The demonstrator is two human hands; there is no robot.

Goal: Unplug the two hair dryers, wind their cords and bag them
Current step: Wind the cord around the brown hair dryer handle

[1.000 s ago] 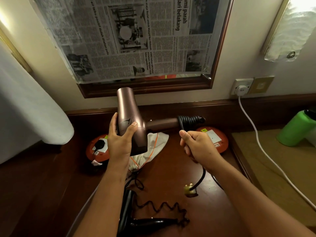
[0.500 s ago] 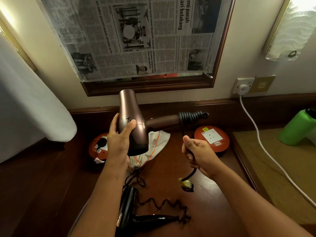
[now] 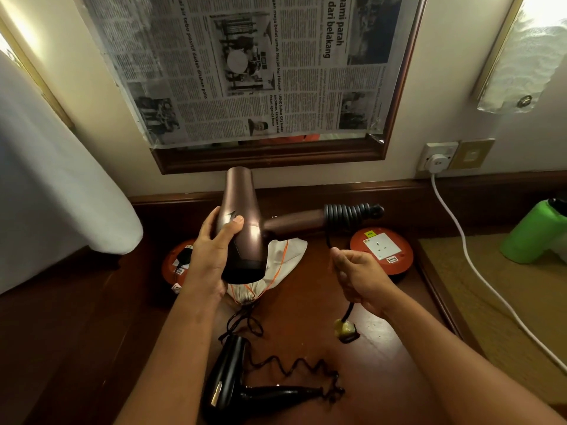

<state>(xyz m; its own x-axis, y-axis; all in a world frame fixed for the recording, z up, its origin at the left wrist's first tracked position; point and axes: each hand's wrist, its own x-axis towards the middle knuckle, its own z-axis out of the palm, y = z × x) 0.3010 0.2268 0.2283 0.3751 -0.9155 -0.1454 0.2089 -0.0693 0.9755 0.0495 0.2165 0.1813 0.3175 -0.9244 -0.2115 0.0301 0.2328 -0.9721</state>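
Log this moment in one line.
left hand: holds bronze hair dryer | right hand: grips black cord, partly wound | black hair dryer: on table

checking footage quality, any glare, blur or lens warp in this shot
Head view: the lamp at top right is blown out white; a soft glare streak sits on the bronze dryer; the mirror frame and wall edges bow from the wide lens; the plug is slightly blurred; the table is dim at lower left.

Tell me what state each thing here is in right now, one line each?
Brown hair dryer: held up off the desk, cord partly wound round its handle.
Left hand: grips the brown dryer's barrel.
Right hand: grips the cord, plug dangling free, unplugged.
Black hair dryer: lying on the desk, curly cord unwound.
Cloth bag: lying on the desk, drawstring end gathered.
White plug: in the wall socket.
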